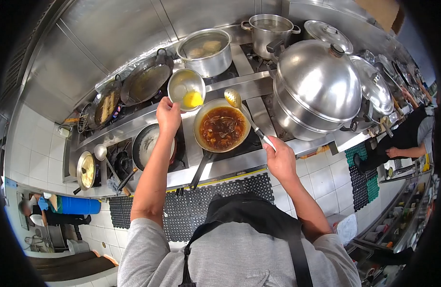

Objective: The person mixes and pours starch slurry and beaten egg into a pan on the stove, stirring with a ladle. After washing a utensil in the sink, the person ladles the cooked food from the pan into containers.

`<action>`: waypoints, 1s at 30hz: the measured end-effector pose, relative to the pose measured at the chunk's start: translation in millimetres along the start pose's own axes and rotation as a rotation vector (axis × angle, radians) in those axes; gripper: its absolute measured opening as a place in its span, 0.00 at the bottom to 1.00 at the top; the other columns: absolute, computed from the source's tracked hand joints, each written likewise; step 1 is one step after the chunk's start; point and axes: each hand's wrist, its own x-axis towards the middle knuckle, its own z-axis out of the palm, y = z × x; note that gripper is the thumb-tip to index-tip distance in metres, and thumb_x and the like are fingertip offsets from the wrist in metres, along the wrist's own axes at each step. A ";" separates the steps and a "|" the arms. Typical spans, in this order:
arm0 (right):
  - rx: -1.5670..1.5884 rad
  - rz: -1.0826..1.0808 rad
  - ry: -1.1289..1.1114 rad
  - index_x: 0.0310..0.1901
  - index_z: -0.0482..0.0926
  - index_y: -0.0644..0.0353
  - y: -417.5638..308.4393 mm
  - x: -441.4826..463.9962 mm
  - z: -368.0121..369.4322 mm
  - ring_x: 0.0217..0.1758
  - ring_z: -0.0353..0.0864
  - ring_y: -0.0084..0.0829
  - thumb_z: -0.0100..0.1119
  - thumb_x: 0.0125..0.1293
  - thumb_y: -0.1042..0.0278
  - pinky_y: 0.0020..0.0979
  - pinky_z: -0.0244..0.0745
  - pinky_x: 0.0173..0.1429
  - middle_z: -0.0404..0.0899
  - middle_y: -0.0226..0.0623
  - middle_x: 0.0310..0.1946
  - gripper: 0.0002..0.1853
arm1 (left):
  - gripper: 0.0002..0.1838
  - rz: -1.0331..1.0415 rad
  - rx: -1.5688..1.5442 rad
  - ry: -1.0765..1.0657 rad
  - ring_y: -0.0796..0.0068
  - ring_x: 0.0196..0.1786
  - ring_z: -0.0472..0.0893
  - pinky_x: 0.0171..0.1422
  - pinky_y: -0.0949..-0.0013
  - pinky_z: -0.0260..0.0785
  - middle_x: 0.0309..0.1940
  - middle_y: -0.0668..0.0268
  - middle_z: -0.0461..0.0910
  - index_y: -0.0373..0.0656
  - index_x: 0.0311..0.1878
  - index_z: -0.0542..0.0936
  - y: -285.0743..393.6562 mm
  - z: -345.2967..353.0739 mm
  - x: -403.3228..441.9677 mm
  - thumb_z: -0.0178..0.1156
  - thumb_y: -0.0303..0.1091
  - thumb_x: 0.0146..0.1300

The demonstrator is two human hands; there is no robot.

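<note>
My left hand (168, 115) is closed on the rim of a metal bowl (178, 82), tilted, with bright yellow liquid that looks like beaten egg (192, 99) pooled at its lower side. Just below and to the right, a frying pan (198, 134) on the stove holds a brown sauce (223, 128) with small pieces in it. My right hand (280, 158) grips the handle of a slotted spoon (233, 97), whose yellowish, wet head is over the pan's far edge. The pan's black handle (201, 171) points toward me, untouched by either hand.
A large domed steamer pot (318, 88) stands close on the right. Behind are a pot of cloudy liquid (205, 52) and a lidless stockpot (270, 36). Dark pans (146, 83) and a floured-looking pan (146, 148) sit left. Other people (412, 129) are at the far sides.
</note>
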 end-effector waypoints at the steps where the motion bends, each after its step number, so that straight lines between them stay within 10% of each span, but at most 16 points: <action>1: 0.005 -0.001 -0.004 0.55 0.82 0.68 -0.2 0.3 0.6 0.51 0.85 0.56 0.63 0.71 0.66 0.49 0.79 0.56 0.86 0.55 0.48 0.16 | 0.09 -0.029 -0.005 -0.017 0.72 0.24 0.85 0.26 0.65 0.75 0.21 0.62 0.79 0.37 0.31 0.73 1.8 -3.3 -3.9 0.61 0.29 0.65; 18: 0.010 0.002 0.026 0.55 0.82 0.67 5.4 2.7 -3.9 0.51 0.85 0.57 0.62 0.71 0.66 0.49 0.79 0.56 0.86 0.56 0.48 0.16 | 0.11 0.041 0.027 0.018 0.60 0.33 0.86 0.40 0.58 0.78 0.31 0.52 0.81 0.35 0.28 0.72 7.2 25.6 25.4 0.62 0.29 0.61; 30: 0.025 -0.008 -0.013 0.54 0.82 0.68 8.2 4.1 2.2 0.52 0.85 0.57 0.63 0.71 0.68 0.48 0.79 0.56 0.86 0.55 0.49 0.15 | 0.06 0.022 0.041 -0.072 0.69 0.35 0.84 0.39 0.63 0.80 0.42 0.52 0.83 0.31 0.31 0.73 48.0 -15.1 -20.9 0.59 0.22 0.63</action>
